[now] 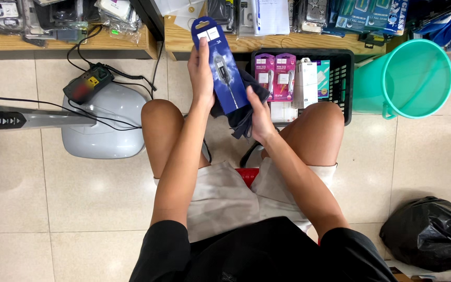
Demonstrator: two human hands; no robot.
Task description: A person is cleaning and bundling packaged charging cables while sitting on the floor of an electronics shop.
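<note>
Blue carded cable pack [224,65], light and stiff: my left hand [200,73] pinches its edge, right hand [261,117] presses a dark cloth [242,117] against it.

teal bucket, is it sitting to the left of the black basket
No, the teal bucket stands to the right of the black basket, against its side.

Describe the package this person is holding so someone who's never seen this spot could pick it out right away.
Find the black crate on the floor ahead of the knees. Just left of it, the left hand holds up a long blue cable package, the right hand pressing a dark cloth behind it. Crate packs are pink or white.
</note>
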